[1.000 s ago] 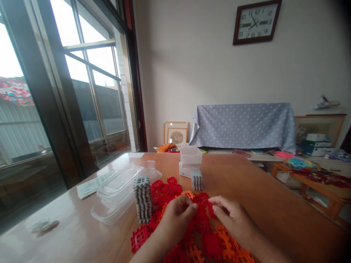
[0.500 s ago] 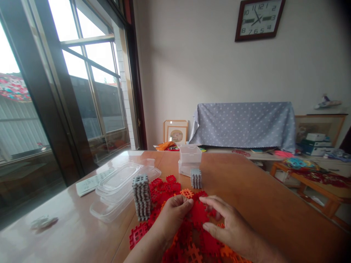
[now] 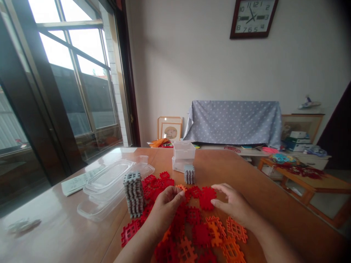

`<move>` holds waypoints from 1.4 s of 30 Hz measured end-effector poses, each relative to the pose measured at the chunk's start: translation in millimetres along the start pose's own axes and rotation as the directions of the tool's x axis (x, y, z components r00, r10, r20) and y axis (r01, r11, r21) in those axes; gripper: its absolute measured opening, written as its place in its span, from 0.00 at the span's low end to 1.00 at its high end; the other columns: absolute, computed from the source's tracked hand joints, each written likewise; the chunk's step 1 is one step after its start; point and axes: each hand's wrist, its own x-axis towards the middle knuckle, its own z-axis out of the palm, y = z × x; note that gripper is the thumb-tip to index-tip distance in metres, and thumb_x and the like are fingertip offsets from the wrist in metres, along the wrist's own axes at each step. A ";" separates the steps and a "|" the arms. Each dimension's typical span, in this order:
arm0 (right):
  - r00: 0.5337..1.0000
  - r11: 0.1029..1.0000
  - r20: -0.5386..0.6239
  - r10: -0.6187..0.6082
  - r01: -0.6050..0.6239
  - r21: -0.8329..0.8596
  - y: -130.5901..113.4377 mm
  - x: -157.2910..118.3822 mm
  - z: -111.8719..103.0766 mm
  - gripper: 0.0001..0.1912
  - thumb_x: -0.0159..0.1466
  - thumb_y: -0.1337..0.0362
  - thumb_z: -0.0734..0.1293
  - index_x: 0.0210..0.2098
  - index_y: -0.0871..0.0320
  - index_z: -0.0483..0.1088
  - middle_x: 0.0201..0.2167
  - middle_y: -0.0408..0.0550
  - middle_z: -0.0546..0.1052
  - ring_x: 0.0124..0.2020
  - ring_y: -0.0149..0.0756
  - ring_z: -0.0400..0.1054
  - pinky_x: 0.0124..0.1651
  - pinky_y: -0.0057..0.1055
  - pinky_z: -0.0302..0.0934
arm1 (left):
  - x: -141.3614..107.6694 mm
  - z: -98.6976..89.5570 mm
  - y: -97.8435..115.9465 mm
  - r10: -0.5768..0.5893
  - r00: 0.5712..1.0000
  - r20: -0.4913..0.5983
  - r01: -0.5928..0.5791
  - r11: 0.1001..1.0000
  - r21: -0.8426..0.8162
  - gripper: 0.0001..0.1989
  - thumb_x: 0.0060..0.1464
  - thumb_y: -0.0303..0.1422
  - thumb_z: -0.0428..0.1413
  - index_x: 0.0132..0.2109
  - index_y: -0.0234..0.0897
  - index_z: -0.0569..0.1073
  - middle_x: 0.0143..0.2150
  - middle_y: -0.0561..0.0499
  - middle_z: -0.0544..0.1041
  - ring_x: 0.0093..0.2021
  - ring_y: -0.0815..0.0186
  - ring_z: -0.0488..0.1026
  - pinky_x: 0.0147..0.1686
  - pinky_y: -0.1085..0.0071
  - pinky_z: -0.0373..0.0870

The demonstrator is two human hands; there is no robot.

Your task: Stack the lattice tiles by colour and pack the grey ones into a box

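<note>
A clock [image 3: 253,18] hangs on the wall [image 3: 178,62], above a grey dotted cloth [image 3: 236,122]; a framed picture [image 3: 170,131] stands between cloth and window [image 3: 91,95].

The tall stack [image 3: 134,197] stands upright, so a hand must pass around or over it. Just left of it, the lids [image 3: 109,177] fill that side; nearer and left of it, bare table [image 3: 68,233] leaves a low way through. Right of it, scattered tiles [image 3: 201,233] cover the surface, the left hand [image 3: 165,204] above them. Beyond it to the right, the short stack [image 3: 189,174] and boxes [image 3: 184,151] bar the direct line; right of those, bare wood runs toward the far edge.
</note>
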 end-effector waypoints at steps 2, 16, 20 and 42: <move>1.000 1.000 0.025 -0.016 0.016 -0.025 6.1 0.9 3.3 0.22 0.59 0.55 0.71 0.51 0.52 0.74 0.53 0.50 0.75 0.55 0.45 0.69 0.57 0.40 0.63 | 0.4 0.5 -0.1 -0.008 1.000 0.009 0.008 1.000 0.018 0.21 0.53 0.50 0.62 0.36 0.34 0.73 0.32 0.52 0.73 0.33 0.68 0.65 0.34 0.73 0.59; 0.993 0.997 0.117 -0.035 0.044 -0.070 13.1 3.8 14.2 0.20 0.57 0.56 0.73 0.48 0.54 0.76 0.48 0.50 0.76 0.51 0.45 0.69 0.55 0.40 0.62 | 3.3 1.3 -4.2 0.045 0.998 0.041 -0.050 0.990 0.130 0.21 0.55 0.49 0.60 0.36 0.33 0.72 0.30 0.52 0.71 0.31 0.68 0.63 0.31 0.73 0.56; 0.990 0.995 0.135 -0.032 0.045 -0.088 13.9 4.6 16.4 0.20 0.57 0.57 0.72 0.48 0.54 0.77 0.47 0.50 0.76 0.50 0.45 0.69 0.55 0.40 0.62 | 2.3 1.7 -5.3 0.059 0.997 0.042 -0.066 0.982 0.179 0.19 0.57 0.48 0.59 0.36 0.33 0.72 0.29 0.53 0.69 0.30 0.69 0.62 0.30 0.73 0.55; 0.997 0.993 0.075 0.015 -0.006 -0.117 17.7 4.7 16.0 0.26 0.60 0.52 0.70 0.56 0.54 0.73 0.53 0.53 0.76 0.56 0.48 0.68 0.60 0.45 0.62 | -24.5 15.3 10.9 0.101 0.885 0.455 -0.409 0.635 0.656 0.23 0.41 0.46 0.70 0.43 0.44 0.77 0.46 0.48 0.78 0.46 0.53 0.70 0.47 0.63 0.60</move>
